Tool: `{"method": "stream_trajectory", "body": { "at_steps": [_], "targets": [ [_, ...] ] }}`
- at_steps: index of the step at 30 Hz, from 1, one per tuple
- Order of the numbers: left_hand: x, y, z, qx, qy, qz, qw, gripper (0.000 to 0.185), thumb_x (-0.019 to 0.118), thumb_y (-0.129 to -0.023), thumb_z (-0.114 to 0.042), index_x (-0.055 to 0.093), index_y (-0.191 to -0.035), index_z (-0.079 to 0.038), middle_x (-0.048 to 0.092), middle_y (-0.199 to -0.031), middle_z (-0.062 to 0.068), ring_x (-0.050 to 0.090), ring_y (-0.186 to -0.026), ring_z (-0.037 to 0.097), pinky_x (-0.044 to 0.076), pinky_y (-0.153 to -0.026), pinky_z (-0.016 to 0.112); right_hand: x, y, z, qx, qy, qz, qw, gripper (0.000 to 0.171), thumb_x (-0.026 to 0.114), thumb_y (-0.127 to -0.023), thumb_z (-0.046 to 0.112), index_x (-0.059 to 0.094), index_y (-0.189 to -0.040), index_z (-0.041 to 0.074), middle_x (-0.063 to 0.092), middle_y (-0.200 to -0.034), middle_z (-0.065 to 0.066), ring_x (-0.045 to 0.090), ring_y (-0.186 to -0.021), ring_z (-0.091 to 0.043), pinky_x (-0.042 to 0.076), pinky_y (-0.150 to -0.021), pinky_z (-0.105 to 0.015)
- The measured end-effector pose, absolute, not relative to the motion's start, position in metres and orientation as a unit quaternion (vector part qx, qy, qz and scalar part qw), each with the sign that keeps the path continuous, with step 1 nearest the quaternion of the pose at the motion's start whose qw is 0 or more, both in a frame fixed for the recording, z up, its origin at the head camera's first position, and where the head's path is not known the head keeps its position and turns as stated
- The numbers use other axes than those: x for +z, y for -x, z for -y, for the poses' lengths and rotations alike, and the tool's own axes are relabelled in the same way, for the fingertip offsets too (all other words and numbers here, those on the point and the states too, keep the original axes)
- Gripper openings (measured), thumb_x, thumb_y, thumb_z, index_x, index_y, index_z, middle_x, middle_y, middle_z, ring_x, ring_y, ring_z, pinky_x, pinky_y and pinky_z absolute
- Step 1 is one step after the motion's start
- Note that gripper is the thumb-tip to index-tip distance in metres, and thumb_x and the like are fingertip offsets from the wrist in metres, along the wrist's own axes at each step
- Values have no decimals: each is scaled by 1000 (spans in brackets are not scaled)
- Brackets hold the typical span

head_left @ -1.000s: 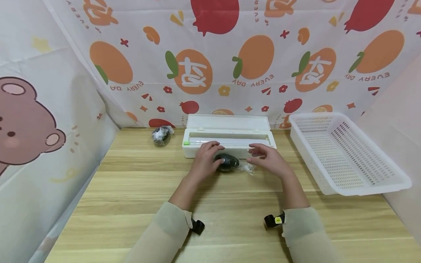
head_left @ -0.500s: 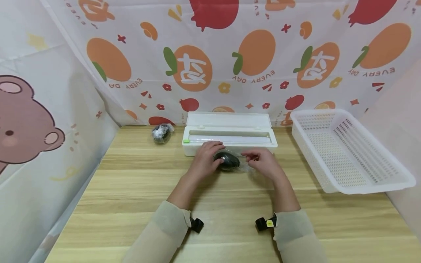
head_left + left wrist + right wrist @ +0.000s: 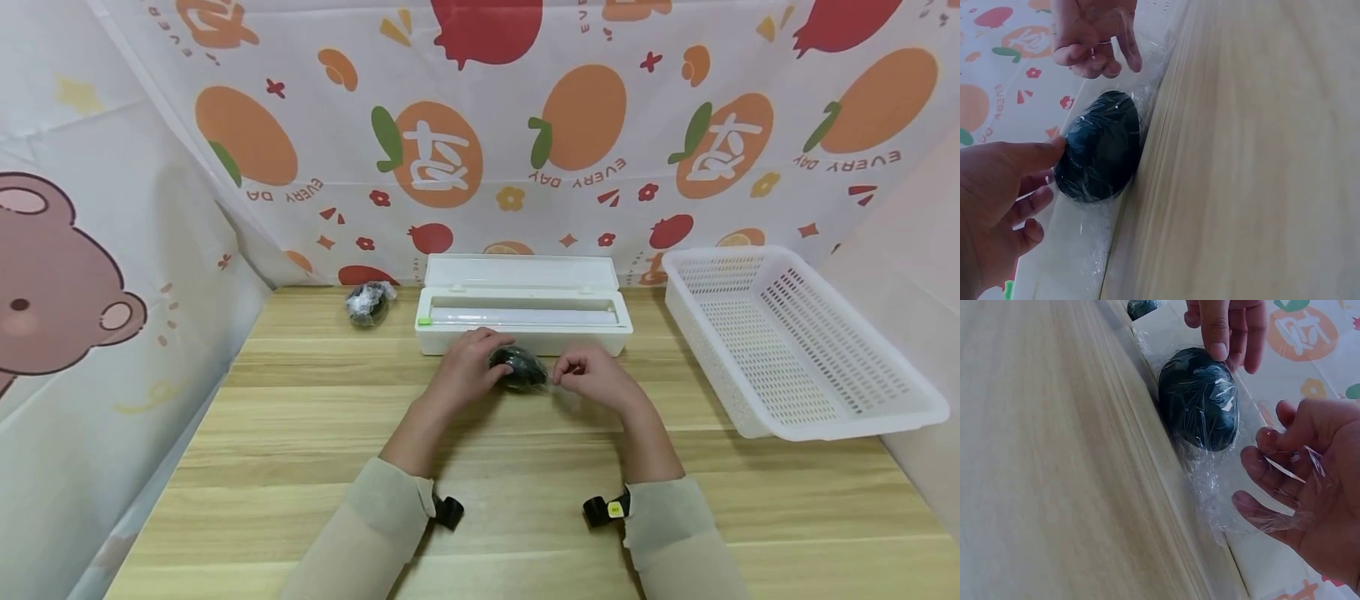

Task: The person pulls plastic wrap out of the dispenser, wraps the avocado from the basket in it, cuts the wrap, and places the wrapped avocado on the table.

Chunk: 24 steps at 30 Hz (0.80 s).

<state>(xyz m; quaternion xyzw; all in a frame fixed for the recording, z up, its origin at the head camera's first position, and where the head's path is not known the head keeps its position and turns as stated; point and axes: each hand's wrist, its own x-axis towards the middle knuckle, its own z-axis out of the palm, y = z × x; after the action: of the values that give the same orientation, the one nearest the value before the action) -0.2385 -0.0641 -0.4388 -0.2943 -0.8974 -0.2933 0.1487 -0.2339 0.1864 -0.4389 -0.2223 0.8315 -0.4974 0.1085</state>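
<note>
A dark green oval fruit that looks like an avocado [image 3: 521, 369] lies wrapped in clear cling film [image 3: 1207, 481], in front of a long white box [image 3: 540, 342]. My left hand [image 3: 467, 367] holds the avocado at its left end, thumb against the film. On the other side, my right hand [image 3: 600, 379] pinches the loose film between thumb and fingers, just off the avocado's right end. Film stretches across the right palm and fingers in the right wrist view. Crinkled film also trails along the wooden table beside the avocado [image 3: 1100, 147].
The box's lid [image 3: 521, 272] stands raised, showing a film roll [image 3: 525, 317] and a small green slider [image 3: 425, 322]. At the back left sits another dark item wrapped in film [image 3: 367, 303]. A white perforated basket [image 3: 862, 429] stands at the right, before a fruit-print backdrop [image 3: 510, 229].
My right hand has moved left towards the avocado and its fingers have closed on the loose film. The film's tail is drawn in closer. My left hand stays on the avocado.
</note>
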Motion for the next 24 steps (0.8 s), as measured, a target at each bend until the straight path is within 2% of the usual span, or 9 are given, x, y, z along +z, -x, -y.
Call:
{"method": "stream_trajectory", "body": {
  "at_steps": [6,9,14,17,21,24],
  "targets": [
    [-440,237,65,-297,279,905,123,24,81,-81,-15,73,-103,-9,66,-99,5,62,-94,24,51,-84,38,-442,235,-186,-535,199,-809,139,20,44,-96,4,61,-99,-7,67,-89,-20,65,-85,-31,54,-79,-37],
    [-439,236,65,-296,271,909,112,17,80,-82,-16,73,-97,-10,66,-98,3,62,-95,22,51,-85,37,-441,234,-184,-535,169,-818,128,24,42,-98,7,60,-109,-5,70,-89,-20,68,-88,-34,55,-81,-41],
    [-439,235,66,-298,267,910,106,13,79,-83,-15,72,-93,-11,65,-95,2,61,-93,20,51,-82,36,-439,233,-174,-435,154,-887,25,19,58,-98,12,70,-111,10,72,-93,-7,65,-82,-21,52,-70,-34],
    [-440,235,66,-298,270,909,109,12,79,-84,-15,72,-93,-11,65,-95,2,61,-91,19,51,-81,36,-440,233,-162,-381,180,-907,-26,21,63,-96,13,73,-114,13,69,-97,-5,59,-82,-18,49,-70,-33],
    [-441,236,66,-300,275,907,109,10,78,-84,-14,70,-90,-12,66,-92,1,59,-87,17,50,-78,35,-443,232,-149,-350,219,-910,-28,28,66,-94,14,71,-122,13,69,-101,-6,57,-88,-18,49,-77,-35],
    [-441,237,66,-299,270,910,101,10,78,-84,-14,69,-88,-12,65,-88,0,57,-82,15,49,-74,32,-445,231,-145,-349,229,-909,-26,30,69,-92,11,72,-121,14,71,-105,-6,61,-92,-18,51,-81,-36]
  ]
}}
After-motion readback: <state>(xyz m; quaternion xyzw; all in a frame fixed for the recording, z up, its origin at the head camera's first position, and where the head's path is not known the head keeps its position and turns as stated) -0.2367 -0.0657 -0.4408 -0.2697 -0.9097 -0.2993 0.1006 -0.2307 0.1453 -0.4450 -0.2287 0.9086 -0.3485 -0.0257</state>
